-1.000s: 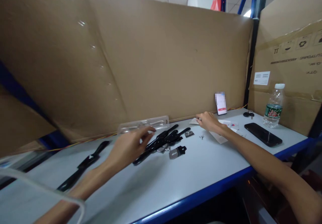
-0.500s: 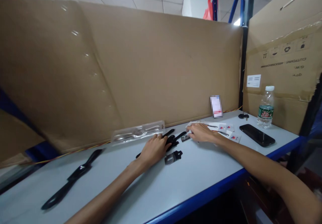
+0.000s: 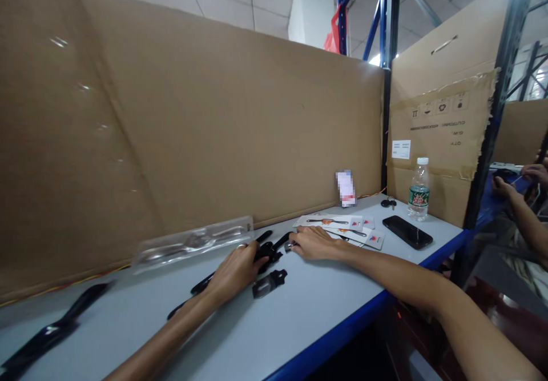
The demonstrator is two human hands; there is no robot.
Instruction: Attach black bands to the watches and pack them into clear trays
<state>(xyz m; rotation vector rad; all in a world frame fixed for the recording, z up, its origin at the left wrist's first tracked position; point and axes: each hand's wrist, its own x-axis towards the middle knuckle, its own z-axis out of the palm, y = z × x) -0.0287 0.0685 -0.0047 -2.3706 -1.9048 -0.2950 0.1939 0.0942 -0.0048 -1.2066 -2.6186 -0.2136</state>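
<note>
At the middle of the pale surface (image 3: 317,301), the left hand (image 3: 240,268) lies over a pile of black-handled pieces (image 3: 265,251), its fingers curled down among them and its thumb close by the dark parts; whether its grip closes on any one piece, I cannot tell. At about two o'clock from it, the right hand (image 3: 314,243) rests low with bent fingers, its narrow grip at a small metal piece (image 3: 288,246) — partly covered, so a firm pinch cannot be made out. A grey-and-black part (image 3: 269,284) lies flat at four o'clock from the left hand, apart from its fingers. Toward ten o'clock is a clear plastic tray (image 3: 194,245) near the cardboard panel (image 3: 240,124), and at eight o'clock, well apart, another long black piece (image 3: 55,328). Printed cards (image 3: 355,223) overlap at two o'clock from the right hand, with an upright phone (image 3: 346,188) at one o'clock behind them. Farther out, a dark phone (image 3: 407,232) lies flat near three o'clock, while keys (image 3: 389,203) and a bottle (image 3: 418,192) are toward two. Beyond the rack post, at the far right edge, a co-worker's hands (image 3: 506,188) show.
</note>
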